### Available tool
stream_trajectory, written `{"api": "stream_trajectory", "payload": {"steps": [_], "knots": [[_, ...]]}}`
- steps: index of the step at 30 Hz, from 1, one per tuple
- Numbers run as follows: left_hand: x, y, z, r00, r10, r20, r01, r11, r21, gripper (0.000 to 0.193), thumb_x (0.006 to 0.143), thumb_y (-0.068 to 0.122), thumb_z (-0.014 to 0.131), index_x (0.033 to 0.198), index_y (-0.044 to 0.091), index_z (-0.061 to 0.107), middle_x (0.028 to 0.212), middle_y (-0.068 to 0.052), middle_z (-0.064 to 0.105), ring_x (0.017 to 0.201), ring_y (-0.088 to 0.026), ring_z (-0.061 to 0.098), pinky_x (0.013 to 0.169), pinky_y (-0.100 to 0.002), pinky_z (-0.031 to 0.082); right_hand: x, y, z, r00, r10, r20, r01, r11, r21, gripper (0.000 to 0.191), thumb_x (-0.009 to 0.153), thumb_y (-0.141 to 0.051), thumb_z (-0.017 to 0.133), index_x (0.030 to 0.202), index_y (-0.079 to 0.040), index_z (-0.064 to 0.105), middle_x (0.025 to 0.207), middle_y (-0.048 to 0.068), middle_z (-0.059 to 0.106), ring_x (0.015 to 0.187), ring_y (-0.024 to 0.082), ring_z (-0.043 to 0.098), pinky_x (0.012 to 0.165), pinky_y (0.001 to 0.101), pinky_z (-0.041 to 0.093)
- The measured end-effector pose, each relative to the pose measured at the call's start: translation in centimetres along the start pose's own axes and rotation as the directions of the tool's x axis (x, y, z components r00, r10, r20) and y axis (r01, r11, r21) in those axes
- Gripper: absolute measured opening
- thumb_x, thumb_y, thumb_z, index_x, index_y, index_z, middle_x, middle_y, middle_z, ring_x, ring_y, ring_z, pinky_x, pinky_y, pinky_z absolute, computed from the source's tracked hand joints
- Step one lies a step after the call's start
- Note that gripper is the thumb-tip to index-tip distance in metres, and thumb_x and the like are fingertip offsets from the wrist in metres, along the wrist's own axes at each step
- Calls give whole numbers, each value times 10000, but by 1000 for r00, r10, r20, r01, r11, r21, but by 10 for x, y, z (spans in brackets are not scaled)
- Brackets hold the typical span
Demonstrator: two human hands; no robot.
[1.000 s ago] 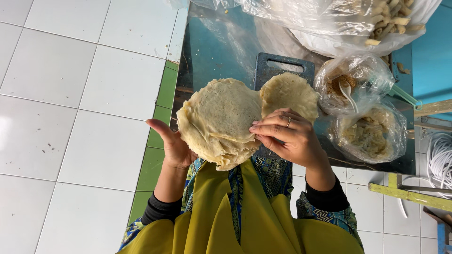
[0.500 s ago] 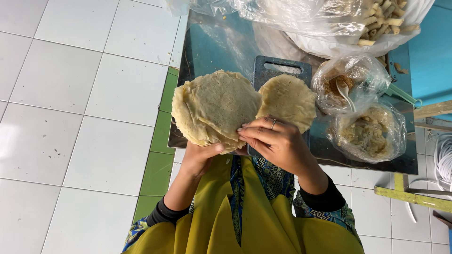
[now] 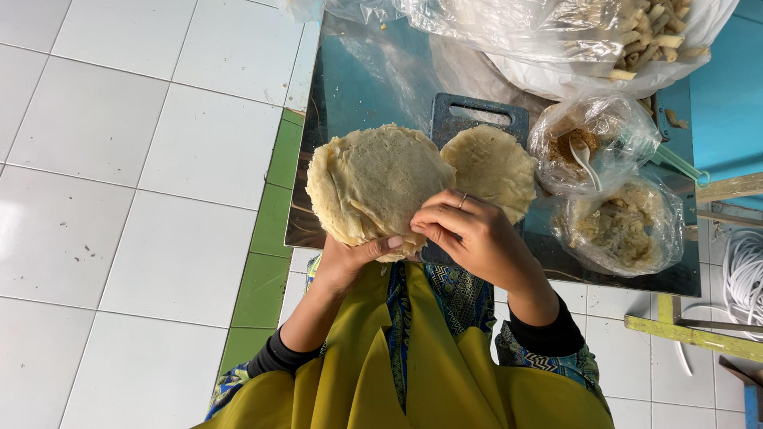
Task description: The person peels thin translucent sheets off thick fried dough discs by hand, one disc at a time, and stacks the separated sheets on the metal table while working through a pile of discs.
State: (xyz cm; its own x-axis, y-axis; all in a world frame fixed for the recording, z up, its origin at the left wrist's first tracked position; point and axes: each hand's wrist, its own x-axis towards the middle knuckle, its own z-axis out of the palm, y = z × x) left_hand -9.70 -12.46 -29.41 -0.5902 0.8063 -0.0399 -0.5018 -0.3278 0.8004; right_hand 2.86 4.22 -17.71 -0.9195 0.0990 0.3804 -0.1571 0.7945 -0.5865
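White tile floor; both hands' fingers clamped on wrapper stack [image 3: 373, 187]; single wrapper [image 3: 491, 165], filling bags [image 3: 612, 191] beside.

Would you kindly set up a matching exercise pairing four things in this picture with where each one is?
Things:
1. stack of wrappers
2. single wrapper
3. white spoon
4. white cable

Places:
A. inside a clear bag of brown filling
B. flat on the dark cutting board
C. on the tiled floor at the right edge
D. held up by the left hand, with the right hand pinching its edge

Pairs: 1-D, 2-B, 3-A, 4-C
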Motion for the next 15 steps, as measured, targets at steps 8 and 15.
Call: {"api": "stream_trajectory", "payload": {"steps": [8,15], "knots": [[-3,-8,-6,1000,31,1,-31,998,46,638,779,47,845,1338,-33,547,1231,-111,675,1118,-211,660,962,-356,564,-2,-2,0,990,-138,-12,134,980,-149,174,865,-83,785,1020,-78,706,996,34,667,888,230,677,775,383,556],[-10,-10,0,999,33,-12,-29,963,268,503,800,58,834,1243,-28,612,1148,-97,709,1033,-181,679,898,-329,577,-9,-4,2,994,-93,-49,81,978,-194,155,917,-33,727,1032,-49,623,994,53,664,908,262,680,798,405,548]]}}
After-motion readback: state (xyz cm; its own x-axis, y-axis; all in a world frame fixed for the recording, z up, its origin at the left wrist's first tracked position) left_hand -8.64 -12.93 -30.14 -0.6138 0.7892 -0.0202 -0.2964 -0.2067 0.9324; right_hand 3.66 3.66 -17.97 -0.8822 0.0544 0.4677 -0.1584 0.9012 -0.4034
